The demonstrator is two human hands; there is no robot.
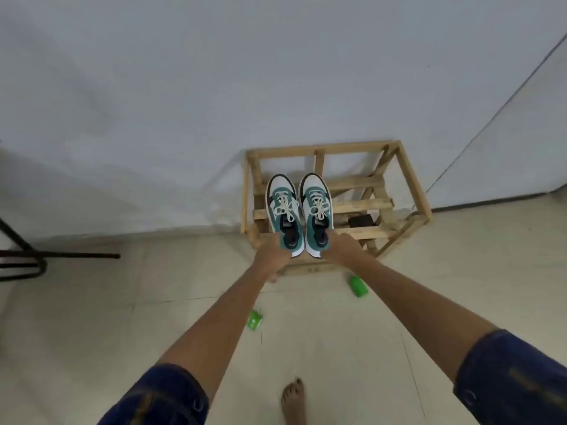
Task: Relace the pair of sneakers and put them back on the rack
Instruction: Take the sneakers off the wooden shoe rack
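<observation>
Head view, looking down on a wooden slatted shoe rack (411, 182) standing against a pale wall (184, 87). The person is holding the pair of sneakers side by side over the rack's upper level, toes pointing toward the wall and heels toward the body, an orientation that would let both shoes go down onto the slats together. The left sneaker (283, 210) and the right sneaker (316, 210), both teal and white, are touching or nearly touching along their inner sides. Each is showing a cream lace (319, 208) tied in a bow, so the relacing appears finished and only the placing remains. Whether the soles are already bearing on the slats cannot be told from this angle.

The left hand (271, 251) is gripping the heel end of the left sneaker, and the right hand (342, 245) is gripping the heel end of the right one. The fingers are hidden beneath the shoes, so their exact wrap cannot be told. Both forearms are reaching forward almost fully straightened and converging toward the rack, with blue denim sleeves (515, 378) rolled above the elbows.

A dark object (362, 221) is lying on a lower level of the rack. Two green items (358, 286) are lying on the tiled floor (92, 317), and a bare foot (294, 400) is standing near the lower edge.
</observation>
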